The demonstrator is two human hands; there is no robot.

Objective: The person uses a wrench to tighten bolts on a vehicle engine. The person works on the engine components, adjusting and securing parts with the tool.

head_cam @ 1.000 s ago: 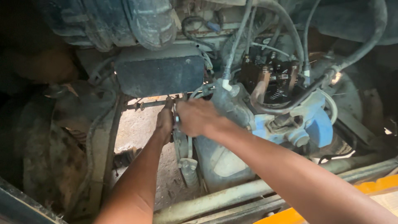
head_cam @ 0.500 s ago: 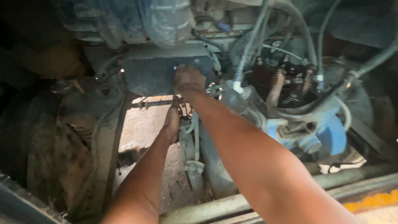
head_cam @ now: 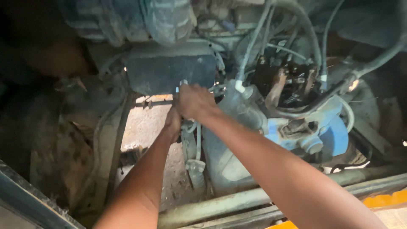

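Observation:
Both my arms reach down into a dirty engine bay. My right hand (head_cam: pixel 195 101) is closed, knuckles up, just below a dark rectangular housing (head_cam: pixel 169 74). A small pale metal tool tip (head_cam: pixel 183 82) pokes out above its fingers. My left hand (head_cam: pixel 173 122) sits right under it, mostly hidden, pressed against thin pale hoses (head_cam: pixel 196 135) that hang down to a small fitting (head_cam: pixel 196 167). Its grip is hidden.
A blue-painted engine part (head_cam: pixel 328 133) and a grey canister (head_cam: pixel 237 106) lie right of the hands. Grey hoses (head_cam: pixel 254 42) and cables cross above. A rusty frame rail (head_cam: pixel 237 203) runs along the bottom, with an orange edge (head_cam: pixel 381 199). Sunlit ground (head_cam: pixel 146 123) shows through a gap.
My right hand rose toward the dark housing half a second ago and now sits slightly lower and to the right of there. My left hand has stayed just beneath it.

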